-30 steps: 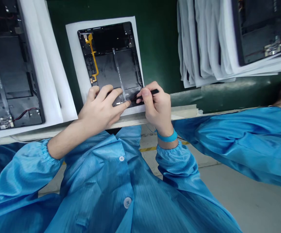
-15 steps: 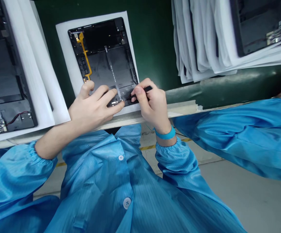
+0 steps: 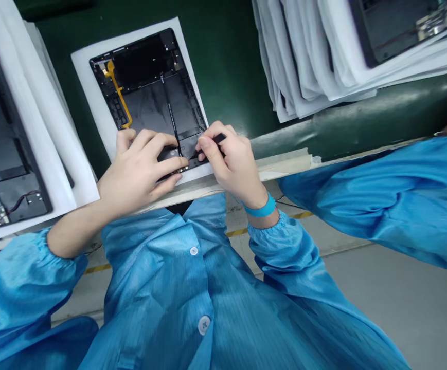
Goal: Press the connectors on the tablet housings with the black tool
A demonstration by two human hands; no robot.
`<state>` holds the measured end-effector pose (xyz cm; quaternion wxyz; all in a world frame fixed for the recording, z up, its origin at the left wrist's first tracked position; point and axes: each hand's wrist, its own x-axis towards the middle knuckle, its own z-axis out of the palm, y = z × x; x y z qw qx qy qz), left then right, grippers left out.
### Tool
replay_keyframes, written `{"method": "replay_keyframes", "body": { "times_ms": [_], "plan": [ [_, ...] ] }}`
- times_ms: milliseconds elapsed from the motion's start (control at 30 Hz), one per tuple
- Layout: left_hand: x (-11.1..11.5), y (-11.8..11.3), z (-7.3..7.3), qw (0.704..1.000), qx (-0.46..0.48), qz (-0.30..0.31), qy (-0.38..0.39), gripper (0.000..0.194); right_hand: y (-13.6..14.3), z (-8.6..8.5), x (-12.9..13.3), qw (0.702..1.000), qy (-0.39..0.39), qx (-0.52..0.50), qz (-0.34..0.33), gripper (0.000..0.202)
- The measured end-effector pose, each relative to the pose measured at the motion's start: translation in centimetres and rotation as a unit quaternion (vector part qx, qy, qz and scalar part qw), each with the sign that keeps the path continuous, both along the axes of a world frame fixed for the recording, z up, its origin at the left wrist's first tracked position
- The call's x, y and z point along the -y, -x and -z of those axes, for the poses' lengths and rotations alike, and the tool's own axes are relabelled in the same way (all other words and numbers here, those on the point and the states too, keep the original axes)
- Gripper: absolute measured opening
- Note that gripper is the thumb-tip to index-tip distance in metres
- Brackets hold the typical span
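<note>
An opened tablet housing lies on a white foam sheet, its inside facing up. An orange flex cable runs along its left side, and a narrow ribbon cable crosses its middle. My left hand rests with fingers spread over the near edge, fingertips by the ribbon's lower end and a small circuit board. In my right hand, black tweezers are pinched between thumb and fingers, pointing down into the near right corner. Their tips are hard to make out.
More opened housings lie on foam sheets at left and on a layered foam stack at right. The green mat covers the table, with tape along its front edge. Another person's blue sleeve is at right.
The view has shifted, so the housing and both hands appear further left. The ribbon cable looks dark where it looked silvery. My left fingers have shifted slightly at the near edge; the tweezers stay held.
</note>
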<state>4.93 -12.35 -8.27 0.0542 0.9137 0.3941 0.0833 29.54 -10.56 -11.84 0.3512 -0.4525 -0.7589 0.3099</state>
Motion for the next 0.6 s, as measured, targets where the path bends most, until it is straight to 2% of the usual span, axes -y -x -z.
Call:
{"method": "replay_keyframes", "body": {
  "times_ms": [167,400,600],
  "plan": [
    [0.09,0.31,0.46,1.000,0.005,-0.005,-0.021,0.040,-0.07,-0.06,-0.12,1.000,0.003,-0.006,-0.011,0.045],
    [0.39,-0.29,0.31,0.995,-0.036,0.011,-0.097,0.030,0.02,-0.13,-0.11,1.000,-0.004,-0.030,-0.008,0.046],
    [0.82,-0.10,0.13,0.987,-0.043,0.052,-0.147,0.026,0.09,-0.06,-0.02,0.999,-0.010,-0.031,0.004,0.045]
  ]
}}
